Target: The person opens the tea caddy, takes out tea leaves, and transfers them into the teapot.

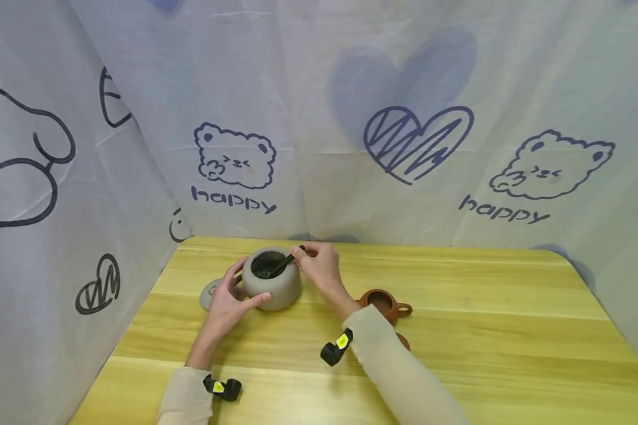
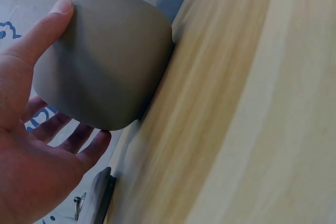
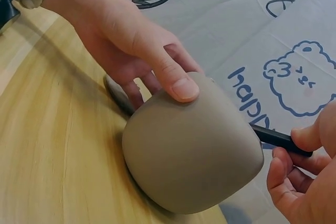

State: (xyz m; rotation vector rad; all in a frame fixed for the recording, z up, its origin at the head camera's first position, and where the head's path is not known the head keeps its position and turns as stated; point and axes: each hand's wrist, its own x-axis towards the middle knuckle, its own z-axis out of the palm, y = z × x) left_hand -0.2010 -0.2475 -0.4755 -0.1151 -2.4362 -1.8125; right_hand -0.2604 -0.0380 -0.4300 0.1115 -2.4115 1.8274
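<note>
Printed backdrop behind wood-grain table

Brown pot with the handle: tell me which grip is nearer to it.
Right. The right grip, pinching the black stick, is left of and slightly beyond the brown pot; the left grip, on the grey jar, is farther left.

A yellow wood-grain surface is occupied by a round grey jar, a grey lid just left of the jar, and a reddish-brown pot to the right; near the pot, a smaller brown piece is mostly hidden by a sleeve.
</note>
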